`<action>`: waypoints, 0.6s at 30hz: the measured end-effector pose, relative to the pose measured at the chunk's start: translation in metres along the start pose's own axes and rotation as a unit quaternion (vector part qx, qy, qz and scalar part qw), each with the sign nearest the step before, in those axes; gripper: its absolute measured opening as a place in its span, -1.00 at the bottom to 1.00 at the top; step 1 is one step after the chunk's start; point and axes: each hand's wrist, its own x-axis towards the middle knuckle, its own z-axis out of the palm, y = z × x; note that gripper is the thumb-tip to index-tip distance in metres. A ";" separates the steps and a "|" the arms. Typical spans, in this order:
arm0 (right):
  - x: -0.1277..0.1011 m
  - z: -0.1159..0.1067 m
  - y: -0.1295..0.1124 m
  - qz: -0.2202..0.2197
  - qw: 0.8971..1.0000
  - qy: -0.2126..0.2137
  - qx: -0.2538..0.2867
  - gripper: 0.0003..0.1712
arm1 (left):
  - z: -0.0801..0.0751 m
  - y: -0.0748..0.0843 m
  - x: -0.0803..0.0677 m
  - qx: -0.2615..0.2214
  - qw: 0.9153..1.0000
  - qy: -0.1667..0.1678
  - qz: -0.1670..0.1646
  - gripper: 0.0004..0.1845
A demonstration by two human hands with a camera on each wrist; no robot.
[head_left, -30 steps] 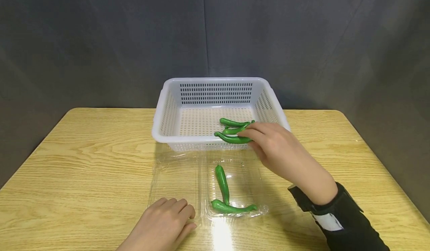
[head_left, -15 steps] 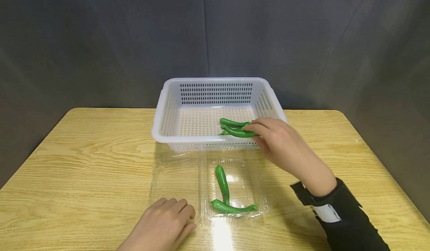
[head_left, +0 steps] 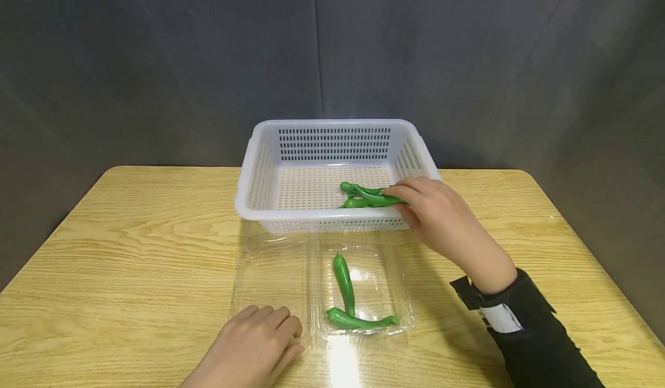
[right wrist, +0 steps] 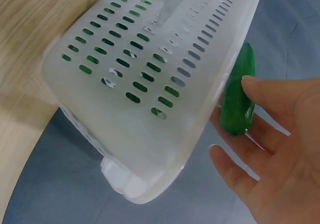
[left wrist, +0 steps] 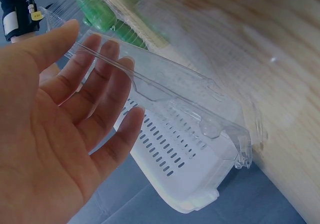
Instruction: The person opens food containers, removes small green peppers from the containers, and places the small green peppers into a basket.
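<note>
In the head view my right hand (head_left: 441, 215) reaches over the near right rim of the white basket (head_left: 240, 197). It pinches a green chili pepper (right wrist: 236, 104) between thumb and fingers; the right wrist view shows this pepper just above the rim. Beneath it, more green chili peppers (head_left: 358, 203) lie inside, partly overlapped. My left hand (head_left: 254, 344) has its fingers relaxed at the near edge of the clear plastic clamshell box's left half (head_left: 272, 278). Two green chili peppers lie in the right half, one lengthwise (head_left: 344, 284) and one crosswise (head_left: 361, 321).
A pale wooden table (head_left: 130, 249) carries everything, with its bare surface to both sides. Behind the basket hangs a dark grey cloth backdrop (head_left: 208, 70). The clamshell lies flat right in front of the basket. A black wrist strap (head_left: 499, 307) is on the right forearm.
My right hand has moved slightly back and right with the chili pepper, bringing it lower over the peppers in the basket. The left hand and the clamshell have stayed put.
</note>
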 end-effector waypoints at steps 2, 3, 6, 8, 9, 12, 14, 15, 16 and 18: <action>0.000 0.001 0.002 0.004 1.000 0.001 0.000 -0.62 | 0.000 0.000 0.000 0.002 1.000 0.001 0.000 -0.82; 0.000 0.001 0.002 0.005 1.000 0.001 0.001 -0.62 | 0.000 0.000 0.000 0.002 1.000 0.002 0.000 -0.82; 0.000 0.002 0.005 0.008 1.000 0.002 0.002 -0.63 | 0.000 0.000 0.001 0.002 1.000 0.002 -0.001 -0.83; -0.001 0.003 0.006 0.008 1.000 0.004 0.001 -0.63 | 0.000 0.000 0.001 0.000 1.000 0.001 -0.002 -0.83; -0.001 0.003 0.007 0.009 1.000 0.004 0.001 -0.63 | 0.000 0.000 0.001 -0.001 1.000 0.001 -0.002 -0.84; -0.002 0.004 0.008 0.014 1.000 0.003 0.002 -0.63 | 0.000 0.000 0.001 -0.002 1.000 -0.001 -0.004 -0.84; -0.002 0.003 0.009 0.023 1.000 -0.002 0.002 -0.63 | -0.001 0.001 0.001 -0.003 1.000 -0.004 -0.005 -0.84; -0.002 0.003 0.009 0.027 1.000 -0.006 0.002 -0.63 | -0.001 0.001 0.001 -0.003 1.000 -0.004 -0.006 -0.83; -0.003 0.003 0.010 0.031 0.999 -0.009 0.002 -0.63 | -0.001 0.001 0.001 -0.003 1.000 -0.005 -0.006 -0.83; -0.003 0.003 0.010 0.040 0.999 -0.018 0.002 -0.65 | -0.001 0.001 0.001 -0.004 1.000 -0.006 -0.006 -0.83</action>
